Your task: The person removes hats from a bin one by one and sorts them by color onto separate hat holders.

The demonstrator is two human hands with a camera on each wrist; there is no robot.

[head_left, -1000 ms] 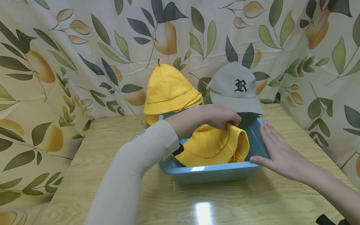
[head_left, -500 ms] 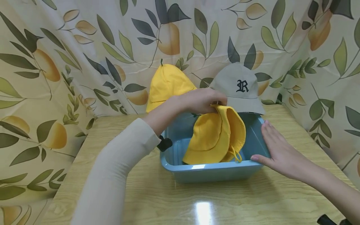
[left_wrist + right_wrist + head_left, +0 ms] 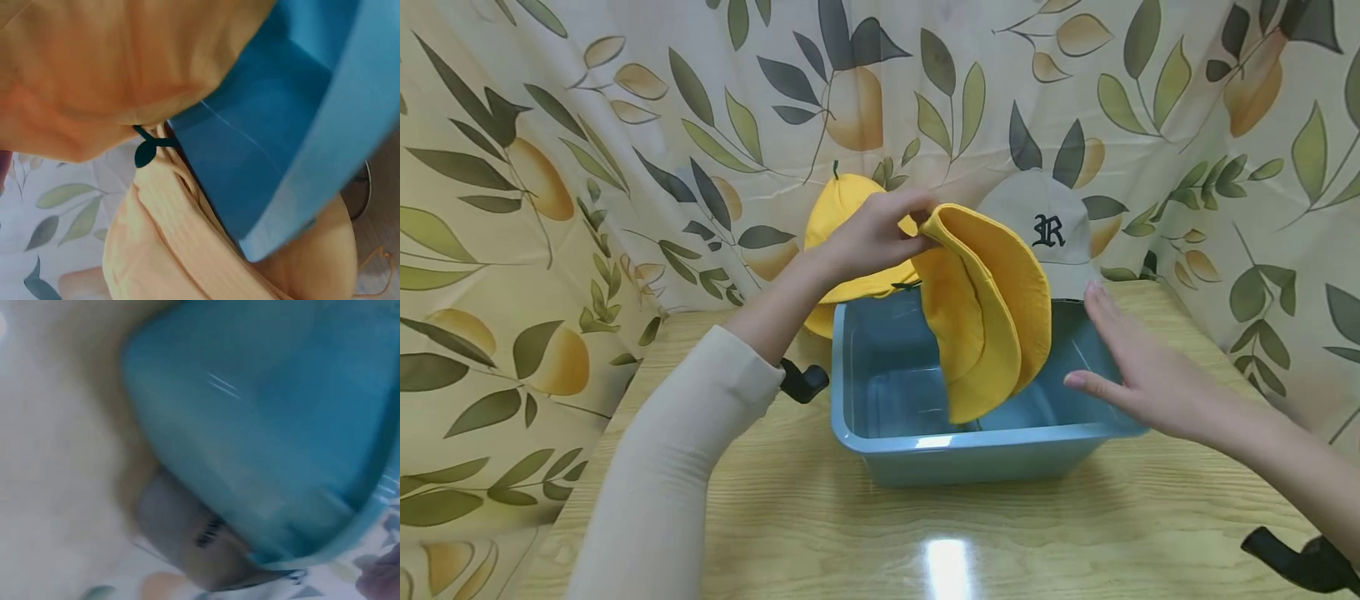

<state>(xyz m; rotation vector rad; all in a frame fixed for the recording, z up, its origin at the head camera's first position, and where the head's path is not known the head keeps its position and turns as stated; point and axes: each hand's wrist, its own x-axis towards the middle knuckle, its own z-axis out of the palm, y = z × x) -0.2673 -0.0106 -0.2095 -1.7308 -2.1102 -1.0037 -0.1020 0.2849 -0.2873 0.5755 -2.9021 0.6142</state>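
Note:
My left hand [image 3: 887, 229] pinches the brim of a yellow bucket hat [image 3: 973, 333] and holds it above the blue plastic bin [image 3: 970, 437]. The hat hangs with its brim opening to the right. In the left wrist view the hat's crown [image 3: 125, 69] carries a small green leaf tip [image 3: 147, 152]. My right hand [image 3: 1165, 379] hovers at the bin's right wall with straight fingers and thumb spread; whether it touches the rim I cannot tell. Only a blurred bit of that hand [image 3: 381, 578] shows in the right wrist view.
Behind the bin at left stands another yellow hat [image 3: 842, 208], perhaps stacked on more. A grey cap [image 3: 1037, 217] with a black letter R stands behind at right. All rest on a wooden table [image 3: 775, 517] before a leaf-patterned curtain [image 3: 700, 100].
My left hand has lifted the yellow bucket hat up and to the left out of the bin. The right hand, earlier against the bin's right side, has shifted slightly and its thumb has come off the rim.

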